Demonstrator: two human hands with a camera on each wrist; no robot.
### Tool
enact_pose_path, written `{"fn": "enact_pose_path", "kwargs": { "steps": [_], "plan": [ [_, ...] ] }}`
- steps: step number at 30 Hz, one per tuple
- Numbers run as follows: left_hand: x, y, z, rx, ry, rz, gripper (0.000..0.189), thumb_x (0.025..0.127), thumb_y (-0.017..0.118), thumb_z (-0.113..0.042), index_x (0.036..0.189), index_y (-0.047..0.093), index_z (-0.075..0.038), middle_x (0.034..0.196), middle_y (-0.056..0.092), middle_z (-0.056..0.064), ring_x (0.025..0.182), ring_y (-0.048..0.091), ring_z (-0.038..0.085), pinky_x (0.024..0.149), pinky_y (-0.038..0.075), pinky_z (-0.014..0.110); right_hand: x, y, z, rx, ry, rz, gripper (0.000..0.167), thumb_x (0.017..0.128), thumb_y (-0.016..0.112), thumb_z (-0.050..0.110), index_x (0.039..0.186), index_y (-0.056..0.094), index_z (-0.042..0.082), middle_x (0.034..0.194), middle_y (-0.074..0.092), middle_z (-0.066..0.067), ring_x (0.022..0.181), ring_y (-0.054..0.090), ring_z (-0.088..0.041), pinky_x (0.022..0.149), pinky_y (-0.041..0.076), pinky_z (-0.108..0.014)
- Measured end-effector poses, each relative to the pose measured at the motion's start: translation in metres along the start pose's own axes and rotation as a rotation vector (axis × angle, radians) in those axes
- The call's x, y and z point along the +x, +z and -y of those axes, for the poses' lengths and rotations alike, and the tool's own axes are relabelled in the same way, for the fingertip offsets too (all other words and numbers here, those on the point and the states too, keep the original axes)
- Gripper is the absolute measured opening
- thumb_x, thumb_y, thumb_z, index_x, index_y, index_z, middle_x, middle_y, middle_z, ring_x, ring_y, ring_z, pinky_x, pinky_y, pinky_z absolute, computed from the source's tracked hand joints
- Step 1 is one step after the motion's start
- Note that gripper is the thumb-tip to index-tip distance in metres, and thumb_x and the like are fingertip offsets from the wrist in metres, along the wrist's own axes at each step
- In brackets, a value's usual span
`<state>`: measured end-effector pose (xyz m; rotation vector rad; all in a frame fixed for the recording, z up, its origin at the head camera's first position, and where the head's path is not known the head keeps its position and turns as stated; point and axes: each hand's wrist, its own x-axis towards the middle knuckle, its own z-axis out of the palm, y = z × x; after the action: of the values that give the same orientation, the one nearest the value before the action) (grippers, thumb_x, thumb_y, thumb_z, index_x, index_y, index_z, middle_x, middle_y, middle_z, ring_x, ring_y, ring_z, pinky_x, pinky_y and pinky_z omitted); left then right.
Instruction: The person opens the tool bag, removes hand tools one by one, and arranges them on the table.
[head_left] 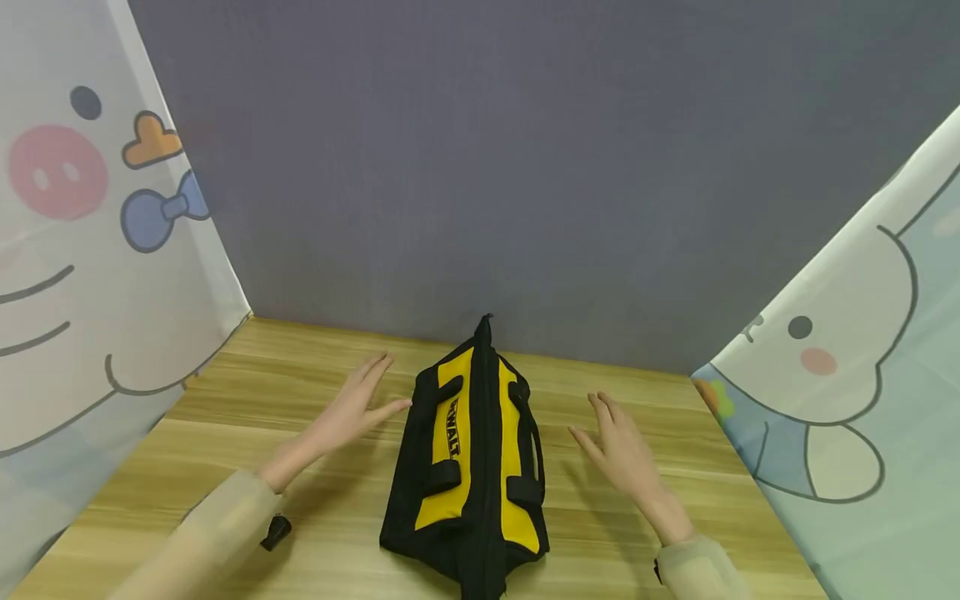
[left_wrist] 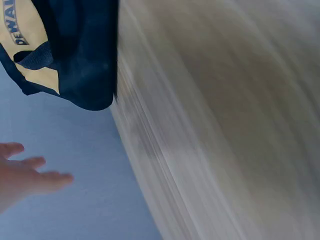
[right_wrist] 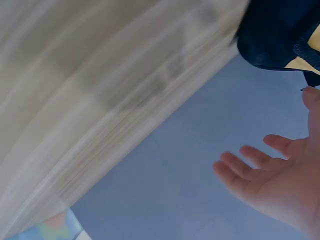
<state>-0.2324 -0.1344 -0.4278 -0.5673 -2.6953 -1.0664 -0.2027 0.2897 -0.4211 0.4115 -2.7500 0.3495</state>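
Observation:
A black and yellow DeWalt tool bag stands lengthwise in the middle of the wooden table, its top closed along a black central strip. Black strap handles hang on both of its long sides. To its left, my left hand is held with fingers straight, the thumb tip right by the bag's side in the head view. My right hand hovers to the right of the bag, a hand's width off, fingers extended and holding nothing. Both wrist views show a corner of the bag beyond spread, bare fingers.
The wooden table runs back to a plain grey wall panel. Cartoon-printed cloths stand at the left and right sides. A small black object shows under the left sleeve.

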Motion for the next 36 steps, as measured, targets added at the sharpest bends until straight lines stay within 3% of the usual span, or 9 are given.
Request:
{"fn": "enact_pose_path", "kwargs": {
  "steps": [7, 16, 21, 29, 36],
  "plan": [
    [0.026, 0.005, -0.006, -0.174, -0.042, 0.078, 0.081, 0.095, 0.061, -0.05, 0.156, 0.029, -0.006, 0.157, 0.037, 0.021, 0.143, 0.038, 0.043, 0.111, 0.037, 0.062, 0.026, 0.0, 0.019, 0.076, -0.024, -0.003, 0.06, 0.097, 0.065, 0.033, 0.139, 0.049, -0.006, 0.14, 0.053, -0.027, 0.127, 0.054, -0.043, 0.101, 0.048, -0.056],
    [0.063, 0.01, -0.018, -0.354, -0.038, 0.192, 0.074, 0.099, 0.058, -0.042, 0.158, 0.024, -0.012, 0.16, 0.032, 0.02, 0.146, 0.033, 0.042, 0.114, 0.033, 0.061, 0.067, -0.004, 0.038, 0.174, 0.024, 0.092, 0.062, 0.101, 0.057, 0.04, 0.144, 0.044, -0.003, 0.143, 0.051, -0.026, 0.13, 0.051, -0.043, 0.105, 0.045, -0.057],
    [0.078, 0.013, -0.019, -0.381, -0.065, 0.202, 0.076, 0.099, 0.057, -0.047, 0.158, 0.024, -0.015, 0.16, 0.033, 0.019, 0.146, 0.034, 0.04, 0.115, 0.033, 0.059, 0.088, -0.001, 0.051, 0.207, 0.029, 0.128, 0.062, 0.102, 0.054, 0.04, 0.144, 0.044, -0.004, 0.143, 0.05, -0.025, 0.13, 0.052, -0.04, 0.106, 0.044, -0.054],
    [0.1, 0.026, -0.01, -0.394, -0.076, 0.213, 0.074, 0.1, 0.056, -0.043, 0.158, 0.024, -0.009, 0.159, 0.034, 0.022, 0.146, 0.033, 0.041, 0.116, 0.032, 0.059, 0.116, 0.002, 0.065, 0.286, 0.042, 0.21, 0.062, 0.103, 0.052, 0.038, 0.146, 0.04, -0.004, 0.148, 0.046, -0.023, 0.136, 0.046, -0.039, 0.109, 0.042, -0.054],
    [0.117, 0.034, -0.009, -0.397, -0.107, 0.256, 0.075, 0.1, 0.056, -0.044, 0.158, 0.023, -0.011, 0.158, 0.034, 0.021, 0.145, 0.036, 0.04, 0.115, 0.035, 0.058, 0.134, 0.01, 0.072, 0.321, 0.053, 0.221, 0.062, 0.103, 0.051, 0.039, 0.148, 0.038, -0.002, 0.149, 0.045, -0.021, 0.137, 0.045, -0.038, 0.109, 0.042, -0.054]
  ]
}}
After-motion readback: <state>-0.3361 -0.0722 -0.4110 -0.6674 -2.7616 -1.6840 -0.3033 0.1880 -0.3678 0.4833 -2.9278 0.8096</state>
